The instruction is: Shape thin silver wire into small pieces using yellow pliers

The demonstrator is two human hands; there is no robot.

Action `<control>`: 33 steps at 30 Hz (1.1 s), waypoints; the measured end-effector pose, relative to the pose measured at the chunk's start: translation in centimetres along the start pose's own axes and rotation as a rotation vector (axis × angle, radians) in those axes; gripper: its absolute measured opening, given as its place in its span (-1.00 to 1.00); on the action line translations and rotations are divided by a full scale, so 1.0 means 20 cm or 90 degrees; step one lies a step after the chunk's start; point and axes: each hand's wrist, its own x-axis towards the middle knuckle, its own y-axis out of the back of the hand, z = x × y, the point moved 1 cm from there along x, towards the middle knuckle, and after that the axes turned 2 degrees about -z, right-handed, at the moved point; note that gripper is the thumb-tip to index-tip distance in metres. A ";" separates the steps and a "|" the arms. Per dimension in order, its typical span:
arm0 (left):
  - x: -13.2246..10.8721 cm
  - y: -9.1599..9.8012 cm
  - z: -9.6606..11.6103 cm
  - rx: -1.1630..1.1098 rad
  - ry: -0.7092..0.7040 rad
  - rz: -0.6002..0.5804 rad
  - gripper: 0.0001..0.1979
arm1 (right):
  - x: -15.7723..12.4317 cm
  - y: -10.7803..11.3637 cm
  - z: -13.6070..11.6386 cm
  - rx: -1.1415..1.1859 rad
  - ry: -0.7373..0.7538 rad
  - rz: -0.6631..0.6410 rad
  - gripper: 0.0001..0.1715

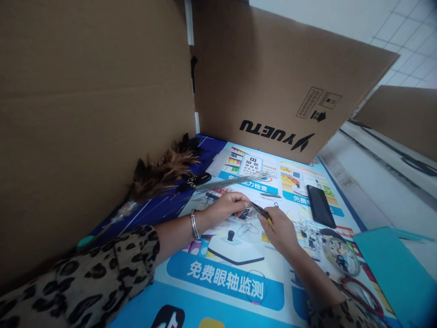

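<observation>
My right hand point(281, 229) is closed around the yellow handles of a pair of pliers point(260, 209), whose dark jaws point up and left. Facing it, my left hand point(228, 208) is pinched at the tip of the jaws, on what looks like thin wire point(248, 213). The exact grip of its fingertips is too small to make out. Thin loops of wire lie on the printed sheet just below the hands. Behind them stretches a bundle of long straight wires point(235, 180), with a few short cut pieces point(271, 196) nearer.
Cardboard panels point(273, 82) stand at the back and left. Brown feathers point(164, 166) and a black key fob point(201, 178) lie on the left. On the right are a black phone point(320, 206), tangled wire point(309, 232), a clear roll point(340, 256), a red ring point(363, 294) and a teal folder point(396, 273).
</observation>
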 end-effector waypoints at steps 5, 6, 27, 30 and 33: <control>0.00 0.00 0.00 0.004 -0.004 0.002 -0.81 | 0.00 0.01 0.00 0.015 0.005 -0.006 -0.67; 0.00 0.00 0.01 0.005 -0.003 0.004 -0.81 | 0.00 0.01 -0.01 0.017 0.004 -0.007 -0.67; -0.01 -0.01 0.01 0.010 -0.011 0.004 -0.83 | 0.00 0.01 0.00 0.036 0.008 -0.025 -0.67; -0.01 -0.01 0.01 0.006 -0.007 0.005 -0.83 | 0.00 0.01 0.00 0.046 0.014 -0.034 -0.68; -0.01 -0.01 0.01 0.007 -0.009 0.002 -0.84 | 0.00 0.02 0.00 0.043 0.017 -0.035 -0.68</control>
